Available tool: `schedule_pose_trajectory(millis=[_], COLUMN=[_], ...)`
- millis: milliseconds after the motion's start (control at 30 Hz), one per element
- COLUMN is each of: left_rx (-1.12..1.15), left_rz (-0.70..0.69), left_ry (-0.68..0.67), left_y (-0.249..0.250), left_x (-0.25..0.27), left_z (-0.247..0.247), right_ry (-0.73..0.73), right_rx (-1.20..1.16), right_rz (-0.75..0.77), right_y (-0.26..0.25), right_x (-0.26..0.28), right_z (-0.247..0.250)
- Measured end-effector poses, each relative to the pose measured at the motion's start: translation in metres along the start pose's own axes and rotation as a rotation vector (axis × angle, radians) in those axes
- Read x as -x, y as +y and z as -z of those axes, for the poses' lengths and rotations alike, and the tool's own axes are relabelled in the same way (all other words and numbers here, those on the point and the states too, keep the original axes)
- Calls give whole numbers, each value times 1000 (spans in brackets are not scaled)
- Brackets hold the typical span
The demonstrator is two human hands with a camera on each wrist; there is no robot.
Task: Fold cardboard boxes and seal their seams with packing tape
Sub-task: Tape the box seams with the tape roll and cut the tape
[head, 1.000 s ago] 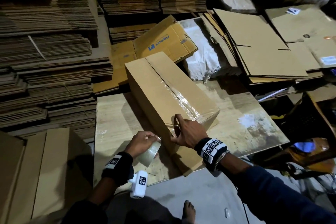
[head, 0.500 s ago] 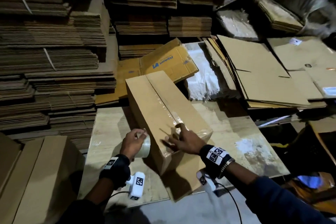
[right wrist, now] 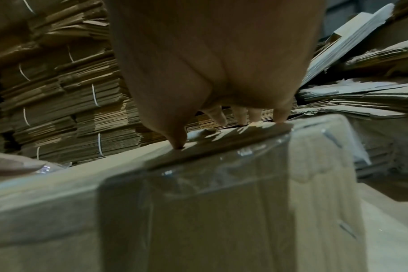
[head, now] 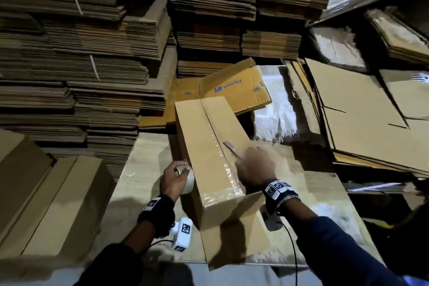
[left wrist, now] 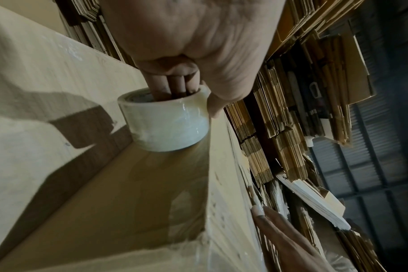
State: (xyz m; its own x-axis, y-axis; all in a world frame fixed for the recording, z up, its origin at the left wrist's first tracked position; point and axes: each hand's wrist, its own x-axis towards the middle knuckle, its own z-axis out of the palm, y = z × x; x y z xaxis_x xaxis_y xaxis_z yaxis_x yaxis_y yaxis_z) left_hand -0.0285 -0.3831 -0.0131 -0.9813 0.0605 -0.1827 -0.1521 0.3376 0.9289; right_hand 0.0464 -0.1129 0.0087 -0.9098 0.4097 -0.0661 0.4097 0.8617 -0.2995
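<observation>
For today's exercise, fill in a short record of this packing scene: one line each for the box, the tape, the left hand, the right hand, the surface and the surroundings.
Box: long cardboard box lying on the work surface, flaps closed
Tape: clear strip along the top seam, wrapped over the near end
Left hand: fingers through the core of the tape roll, beside the box
Right hand: fingers spread, pressing the taped top
Surface: pale wooden board
Surroundings: stacks of flattened cardboard

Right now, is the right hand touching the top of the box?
Touching. In the right wrist view the fingertips of the right hand press on the taped top of the box, with no gap beneath them.
</observation>
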Motion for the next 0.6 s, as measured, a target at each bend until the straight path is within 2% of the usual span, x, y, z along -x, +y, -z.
schedule_pose_trajectory(millis=[100,233,400,600], left_rx=[18,-42,18,45], left_rz=[-5,-63,-146,-98], left_ry=[-24,-19,-62,-168], left_y=[1,-3,-22,-14], left_x=[11,33,75,92], left_z=[-4,-10,-15,-11], right_ry=[-96,-89,-182,-360], right_rx=[-70,-127,-96,-50], right_rz=[-17,-43,-54,-85], right_y=[6,17,39,50], right_x=[6,26,58,62], right_z=[1,11,21,46])
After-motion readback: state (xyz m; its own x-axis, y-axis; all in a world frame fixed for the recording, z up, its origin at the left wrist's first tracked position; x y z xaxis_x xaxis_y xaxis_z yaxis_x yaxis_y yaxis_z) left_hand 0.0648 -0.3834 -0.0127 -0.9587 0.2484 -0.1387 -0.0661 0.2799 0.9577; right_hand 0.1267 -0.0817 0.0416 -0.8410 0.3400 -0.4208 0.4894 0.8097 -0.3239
